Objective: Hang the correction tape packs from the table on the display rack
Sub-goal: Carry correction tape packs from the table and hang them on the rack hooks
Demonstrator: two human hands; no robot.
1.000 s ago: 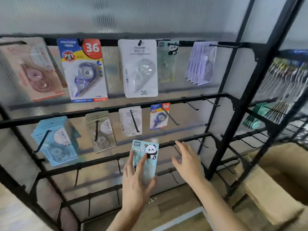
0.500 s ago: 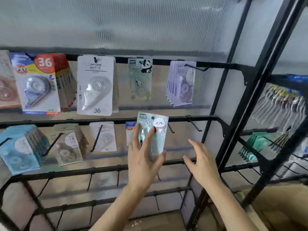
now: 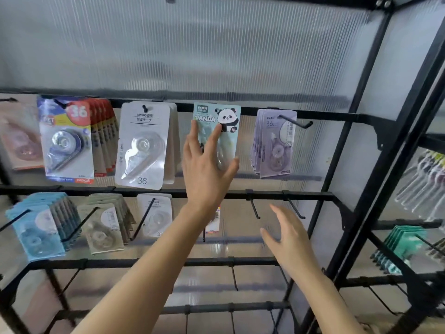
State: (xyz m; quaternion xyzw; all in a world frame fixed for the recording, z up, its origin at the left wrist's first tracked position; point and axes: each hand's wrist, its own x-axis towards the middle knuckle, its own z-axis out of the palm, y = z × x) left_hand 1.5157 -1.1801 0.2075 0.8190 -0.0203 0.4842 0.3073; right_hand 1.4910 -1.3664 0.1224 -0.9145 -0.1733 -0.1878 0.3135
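My left hand (image 3: 207,169) holds a pale green panda correction tape pack (image 3: 226,116) up against the top rail (image 3: 325,115) of the black display rack. Its fingers lie across the pack's front and the thumb hooks the right edge. The pack's top edge is level with the rail, between the white packs and the lilac packs. Any hook behind it is hidden. My right hand (image 3: 289,239) hovers lower right in front of the second rail, fingers relaxed, holding nothing.
White "36" packs (image 3: 142,145) and blue-red packs (image 3: 67,141) hang left of the panda pack, lilac packs (image 3: 274,145) to its right. Blue packs (image 3: 38,227) and beige packs (image 3: 103,227) fill the second row. Bare hooks (image 3: 255,208) jut out there. A neighbouring rack holds green packs (image 3: 404,244).
My left hand has lifted the panda pack from the lower rails up to the top rail. My right hand stays low and open. The view has tilted upward.
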